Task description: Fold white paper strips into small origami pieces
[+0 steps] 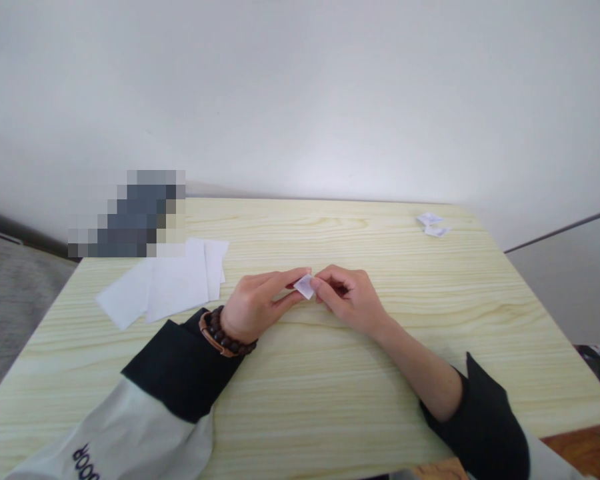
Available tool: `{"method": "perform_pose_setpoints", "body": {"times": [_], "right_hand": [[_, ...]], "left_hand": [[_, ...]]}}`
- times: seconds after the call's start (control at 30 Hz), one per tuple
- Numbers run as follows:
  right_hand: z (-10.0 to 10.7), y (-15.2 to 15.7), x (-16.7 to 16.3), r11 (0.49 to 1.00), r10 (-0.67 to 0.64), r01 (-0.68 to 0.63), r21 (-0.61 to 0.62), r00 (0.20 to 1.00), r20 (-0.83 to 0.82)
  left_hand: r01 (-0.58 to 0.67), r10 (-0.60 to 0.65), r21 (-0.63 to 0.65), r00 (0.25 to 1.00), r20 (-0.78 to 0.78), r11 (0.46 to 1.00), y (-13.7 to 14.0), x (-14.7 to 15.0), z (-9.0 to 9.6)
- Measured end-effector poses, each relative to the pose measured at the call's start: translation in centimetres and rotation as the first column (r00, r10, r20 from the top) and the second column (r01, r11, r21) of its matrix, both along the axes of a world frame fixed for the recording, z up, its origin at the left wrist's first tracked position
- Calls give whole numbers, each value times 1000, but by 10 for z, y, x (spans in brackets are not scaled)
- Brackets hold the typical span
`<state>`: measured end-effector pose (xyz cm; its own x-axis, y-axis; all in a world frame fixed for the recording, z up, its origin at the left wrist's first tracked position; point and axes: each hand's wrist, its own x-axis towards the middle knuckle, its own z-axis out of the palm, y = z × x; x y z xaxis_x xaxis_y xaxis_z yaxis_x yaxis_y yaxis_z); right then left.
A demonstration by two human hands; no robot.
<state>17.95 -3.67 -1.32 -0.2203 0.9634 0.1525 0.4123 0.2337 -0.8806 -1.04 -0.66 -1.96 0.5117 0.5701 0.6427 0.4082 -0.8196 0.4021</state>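
Head view, and both hands meet over the table (pixel 340 400): the left hand (pixel 260 300) pinches a small white paper piece (pixel 304 287) from its left, while the right hand (pixel 349 298) nips its right corner between thumb and finger. That paper sits right between the fingertips. Looks like a folding or creasing step; the next move calls for a light, steady pinch and matched edges. White sheets (pixel 177 287) lie beyond the left wrist, folded bits (pixel 436 231) at far right.

Sheets (pixel 180 287) lie left of the paper piece (pixel 304 286).
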Motion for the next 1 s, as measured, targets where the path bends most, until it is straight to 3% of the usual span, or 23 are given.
{"method": "perform_pose_setpoints", "body": {"times": [0.27,0.43,0.83,1.0], "right_hand": [[-2,-1,-1,998,-39,42,53,997,-67],[-2,-1,1,988,51,-41,147,996,-70],[-2,3,3,924,-2,-19,383,999,54],[-4,3,4,881,-1,-47,470,995,102]], "left_hand": [[-21,23,-113,1000,18,993,-2,1,3],[37,-5,-213,989,150,976,3,0,6],[111,-15,-386,970,243,916,4,0,5],[148,-51,-380,966,252,913,4,1,4]]}}
